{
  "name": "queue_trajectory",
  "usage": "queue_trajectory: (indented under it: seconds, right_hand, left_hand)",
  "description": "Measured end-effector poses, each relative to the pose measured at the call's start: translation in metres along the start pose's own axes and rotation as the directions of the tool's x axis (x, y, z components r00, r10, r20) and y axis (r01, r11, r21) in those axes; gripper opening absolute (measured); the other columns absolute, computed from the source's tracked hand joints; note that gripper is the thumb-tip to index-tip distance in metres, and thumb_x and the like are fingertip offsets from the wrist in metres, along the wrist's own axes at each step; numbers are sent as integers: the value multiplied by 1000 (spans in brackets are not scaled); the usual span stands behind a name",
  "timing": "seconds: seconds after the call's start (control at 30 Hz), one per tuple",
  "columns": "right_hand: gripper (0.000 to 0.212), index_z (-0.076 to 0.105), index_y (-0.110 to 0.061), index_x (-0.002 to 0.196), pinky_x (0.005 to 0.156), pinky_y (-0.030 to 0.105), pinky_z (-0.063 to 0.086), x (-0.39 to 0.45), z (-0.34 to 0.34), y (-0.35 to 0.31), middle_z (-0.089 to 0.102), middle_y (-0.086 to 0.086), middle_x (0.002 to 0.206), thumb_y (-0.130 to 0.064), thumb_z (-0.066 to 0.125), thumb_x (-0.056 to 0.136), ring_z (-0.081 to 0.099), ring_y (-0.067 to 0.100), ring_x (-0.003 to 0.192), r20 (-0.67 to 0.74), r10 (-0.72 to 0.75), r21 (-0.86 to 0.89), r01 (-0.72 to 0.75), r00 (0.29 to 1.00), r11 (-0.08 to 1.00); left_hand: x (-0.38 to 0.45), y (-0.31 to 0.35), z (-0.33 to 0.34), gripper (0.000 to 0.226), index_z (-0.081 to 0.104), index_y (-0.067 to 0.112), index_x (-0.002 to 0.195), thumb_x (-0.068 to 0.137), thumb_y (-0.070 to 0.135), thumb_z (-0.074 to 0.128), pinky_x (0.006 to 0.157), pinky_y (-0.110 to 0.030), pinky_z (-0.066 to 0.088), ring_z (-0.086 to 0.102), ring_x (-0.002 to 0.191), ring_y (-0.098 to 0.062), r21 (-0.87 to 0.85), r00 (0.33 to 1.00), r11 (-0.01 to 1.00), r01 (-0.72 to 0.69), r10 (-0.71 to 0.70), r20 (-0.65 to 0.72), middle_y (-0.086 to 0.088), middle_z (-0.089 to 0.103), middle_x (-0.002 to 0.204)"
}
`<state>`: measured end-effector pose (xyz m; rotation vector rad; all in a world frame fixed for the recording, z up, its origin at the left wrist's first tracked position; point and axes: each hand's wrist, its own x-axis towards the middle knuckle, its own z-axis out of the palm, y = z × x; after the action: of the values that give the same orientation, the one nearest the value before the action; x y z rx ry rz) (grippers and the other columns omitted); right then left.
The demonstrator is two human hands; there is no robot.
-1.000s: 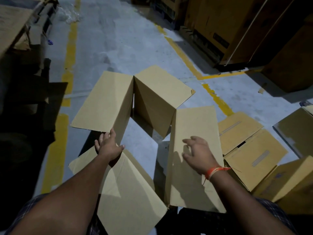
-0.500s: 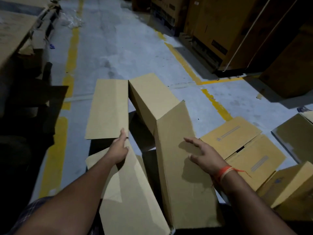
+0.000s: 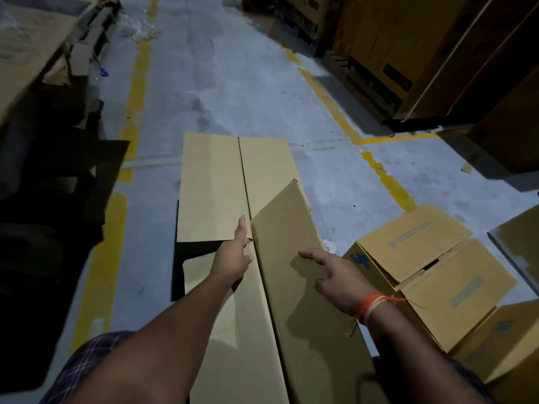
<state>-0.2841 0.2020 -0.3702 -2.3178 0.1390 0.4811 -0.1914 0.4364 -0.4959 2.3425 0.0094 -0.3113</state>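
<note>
Person w/ 2 bare forearms; left hand [image 3: 233, 258] & right hand [image 3: 335, 275] bare too. Right wrist has a thread band [image 3: 372, 306]: orange strands w/ a pale cream one, wound round several times. Loose ends come off it: a thin orange end sticks out sideways, a paler end hangs below the wrist. At btm left is checked cloth [image 3: 87, 363], dark blue-purple w/ thin whitish lines in a grid; can't tell which garment. Same cloth shows at btm right edge, darker there, pattern barely readable
</note>
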Motion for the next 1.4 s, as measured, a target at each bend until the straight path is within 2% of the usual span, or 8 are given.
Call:
queue_trajectory:
  seconds: [0.2, 0.3, 0.47, 0.7, 0.9, 1.1, 1.27, 1.4]
  right_hand:
    - [80, 54, -46, 139, 73, 4, 48, 3, -3, 7, 52, -15, 143, 12, 51, 83, 53, 9, 126, 29, 12, -3, -12, 1000, 1000]
    - [78, 55, -45, 138, 69, 1, 44, 3, -7, 10, 53, -15, 142, 12, 53, 84, 52, 4, 119, 24, 15, 13, -15, 1000, 1000]
    - [79, 56, -45, 138, 74, 1, 43, 2, -10, 10, 55, -16, 140, 12, 53, 82, 53, 5, 123, 11, 16, -4, -16, 1000, 1000]
    - [79, 55, -43, 139, 68, -1, 42, 3, -10, 6, 56, -15, 133, 13, 52, 84, 53, 6, 117, 21, 24, -14, -24, 999, 1000]
    - [79, 56, -44, 137, 67, 3, 46, 1, -14, 9, 57, -15, 132, 13, 51, 83, 56, 6, 112, 22, 35, -1, -35, 999, 999]
    - [76, 55, -44, 138, 63, 4, 46, 4, -16, 8, 57, -13, 135, 10, 54, 85, 58, 10, 115, 51, 7, -28, -6, 999, 1000]
    - [74, 53, -41, 141, 69, -1, 41, 5, -21, 8, 54, -15, 140, 9, 57, 86, 51, 8, 127, 77, -19, -82, 25, 997, 996]
    - [79, 45, -44, 146, 64, 4, 45, -4, -21, -9, 46, -19, 145, 9, 51, 87, 57, 9, 122, 109, -66, -102, 77, 992, 992]
  left_hand:
    - [1, -1, -1, 128, -6, 29, 162, 76, 41, 88, 88, -36, 55, 68, 108, -26, 56, 959, 985, 164, -145, -243, 4, 75, 113]
    - [3, -11, -3, 122, -3, 20, 163, 81, 32, 85, 88, -33, 53, 68, 102, -26, -166, 913, 962, 219, -262, -313, 5, 74, 95]
    - [12, -33, -16, 105, -2, 18, 163, 91, 31, 74, 93, -45, 52, 60, 117, -38, -275, 812, 873, 403, -479, -332, -17, 60, 135]
    - [11, -53, -25, 96, 21, 21, 148, 77, 50, 81, 95, -52, 51, 55, 122, -34, -211, 741, 848, 485, -527, -417, 5, 74, 109]
    - [13, -61, -36, 107, 16, 11, 156, 81, 59, 75, 108, -55, 38, 34, 135, -43, -234, 654, 706, 669, -708, -268, -23, 29, 152]
    - [33, -76, -49, 91, 27, 14, 160, 89, 44, 75, 115, -48, 40, 44, 140, -37, -456, 784, 726, 515, -614, -91, -14, 39, 158]
    - [39, -75, -72, 30, 67, 8, 119, 92, 19, 71, 99, -46, 54, 67, 101, -29, -581, 818, 697, 421, -568, -90, -8, 71, 111]
    - [39, -46, -80, 29, 66, 12, 123, 99, 6, 53, 102, -49, 52, 68, 106, -29, -647, 889, 685, 335, -457, -25, -7, 72, 115]
